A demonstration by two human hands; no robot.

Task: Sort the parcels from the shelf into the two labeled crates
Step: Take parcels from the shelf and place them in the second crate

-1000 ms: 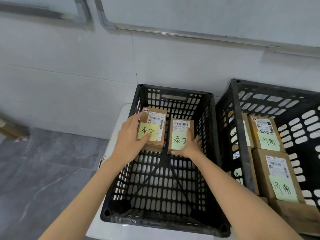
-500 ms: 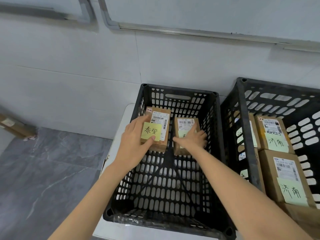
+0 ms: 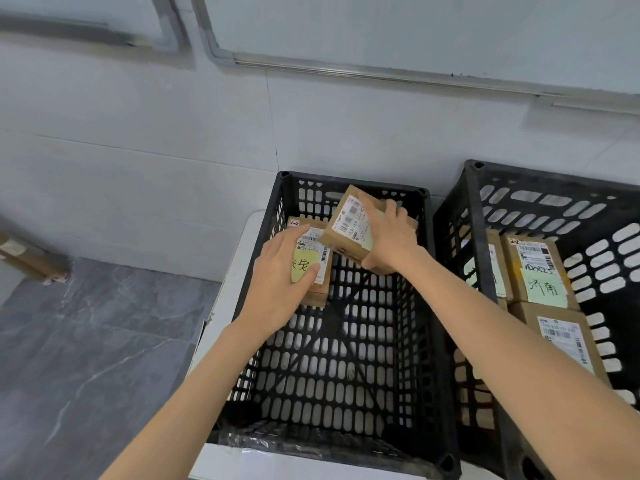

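Observation:
Two black slatted crates stand side by side: the left crate [image 3: 429,271] and the right crate [image 3: 474,209]. At the far left of the left crate's floor lies a brown parcel with a yellow note [image 3: 317,261], and my left hand [image 3: 280,285] grips it from the near side. My right hand [image 3: 389,239] holds a second brown parcel [image 3: 349,225], lifted off the crate floor and tilted, its label facing left. The right crate holds several brown parcels with green notes [image 3: 535,268].
The crates sit on a white table [image 3: 239,258] against a white tiled wall. Grey marble floor lies to the left, with a cardboard box [image 3: 27,258] by the wall. Most of the left crate's floor shows bare.
My right hand has lifted its parcel off the crate floor and tilted it toward the left. My left hand has stayed on the left parcel. The view has shifted slightly.

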